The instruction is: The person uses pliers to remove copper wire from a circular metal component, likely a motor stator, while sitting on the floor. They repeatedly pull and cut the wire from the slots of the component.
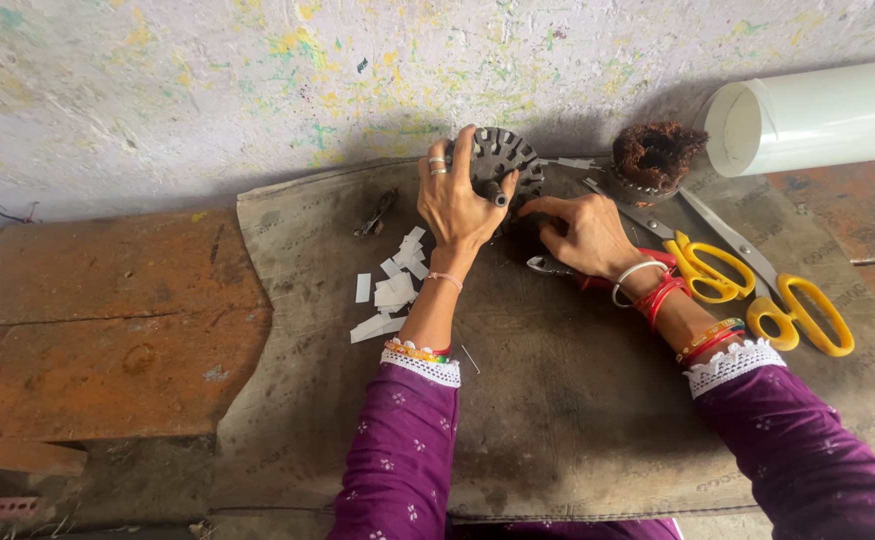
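My left hand (454, 198) grips a dark round slotted metal core (502, 160) with a short shaft, holding it up against the wall on a grey mat (557, 400). My right hand (585, 232) rests just right of the core, its index finger pointing at the core's lower edge. Whether that hand holds anything small is hidden. A pile of small white paper strips (389, 290) lies left of my left wrist. Both arms wear purple sleeves with bangles.
Two yellow-handled scissors (702, 262) (797, 310) lie right of my right hand. A second core with brown wound wire (655, 155) sits by the wall, beside a white plastic roll (817, 115). Pliers with red handles (557, 266) lie under my right wrist. A rusty orange surface (97, 320) is at left.
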